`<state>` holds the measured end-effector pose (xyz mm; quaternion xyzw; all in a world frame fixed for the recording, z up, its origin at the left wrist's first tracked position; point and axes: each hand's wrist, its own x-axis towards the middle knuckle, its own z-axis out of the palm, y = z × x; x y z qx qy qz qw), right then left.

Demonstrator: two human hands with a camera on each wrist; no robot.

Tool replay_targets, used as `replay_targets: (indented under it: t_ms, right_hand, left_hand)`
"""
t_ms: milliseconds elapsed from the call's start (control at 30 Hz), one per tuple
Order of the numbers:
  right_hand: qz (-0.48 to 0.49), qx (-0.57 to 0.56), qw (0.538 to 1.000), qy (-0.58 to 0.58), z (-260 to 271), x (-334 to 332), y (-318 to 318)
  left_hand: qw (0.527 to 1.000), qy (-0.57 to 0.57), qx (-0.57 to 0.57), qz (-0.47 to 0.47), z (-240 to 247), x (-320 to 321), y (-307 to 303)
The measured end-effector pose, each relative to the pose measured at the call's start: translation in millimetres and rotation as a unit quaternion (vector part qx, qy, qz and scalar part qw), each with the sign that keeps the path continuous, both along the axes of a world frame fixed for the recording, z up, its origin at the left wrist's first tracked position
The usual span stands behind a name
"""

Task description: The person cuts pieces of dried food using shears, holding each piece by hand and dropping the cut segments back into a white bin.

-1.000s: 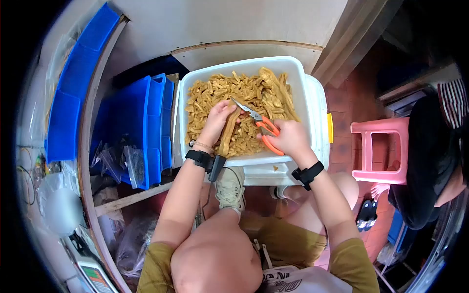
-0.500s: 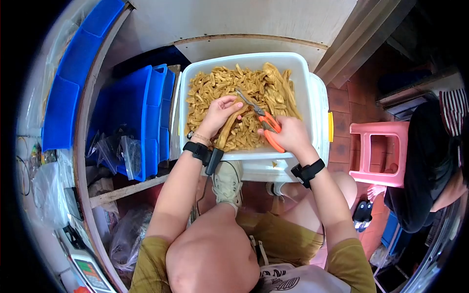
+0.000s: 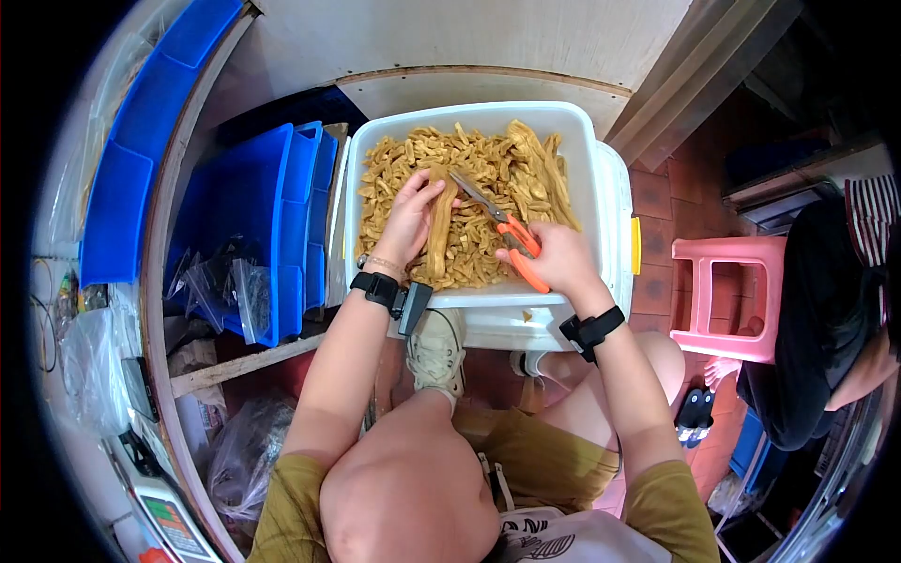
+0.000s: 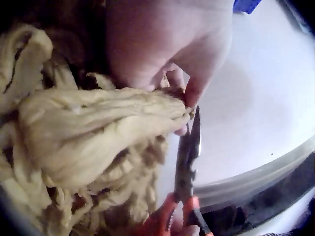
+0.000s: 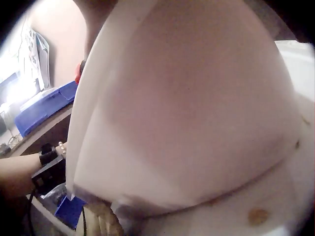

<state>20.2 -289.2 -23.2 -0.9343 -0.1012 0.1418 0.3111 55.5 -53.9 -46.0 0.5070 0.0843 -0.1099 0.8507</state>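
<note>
Over the white tub, my left hand (image 3: 409,218) pinches the upper end of a long, wrinkled tan strip (image 3: 438,230) of what looks like food, which hangs down toward the near rim. My right hand (image 3: 561,258) grips scissors (image 3: 518,246) with orange handles, their blades pointing up and left toward the pinched end. In the left wrist view, the scissor blades (image 4: 186,157) stand slightly apart right at the strip's narrow tip, beside the left hand's (image 4: 172,44) fingertips. The strip (image 4: 93,130) spreads wide away from them. Beneath both hands, cut tan pieces (image 3: 404,155) fill the tub.
The white tub (image 3: 589,169) stands on a white lid or box with a yellow latch (image 3: 635,244). Longer uncut strips (image 3: 540,174) lie at its right. Blue bins (image 3: 230,225) are on the left; a pink stool (image 3: 727,249) and another person (image 3: 812,319) are on the right.
My left hand has shifted slightly up and left, and the strip, bent rightward half a second ago, hangs straighter. The scissors stay near its upper end, with their blades slightly turned since the first frame.
</note>
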Motion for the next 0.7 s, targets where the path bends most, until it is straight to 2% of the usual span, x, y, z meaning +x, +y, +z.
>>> replay_targets:
  t_ms: [167, 233, 700]
  right_hand:
    - [0.013, 0.003, 1.000, -0.006, -5.2, 0.3, -0.3]
    - [0.012, 0.025, 1.000, -0.004, -8.4, -0.2, -0.9]
    - [0.038, 0.027, 0.998, 0.036, -5.9, 1.9, -2.7]
  left_hand:
    - [0.998, 0.009, 0.043, -0.037, -1.8, 1.0, 1.8]
    - [0.997, -0.021, 0.059, -0.047, -5.8, 2.0, 2.3]
    - [0.993, -0.026, 0.111, -0.026, -3.3, -0.9, -1.1]
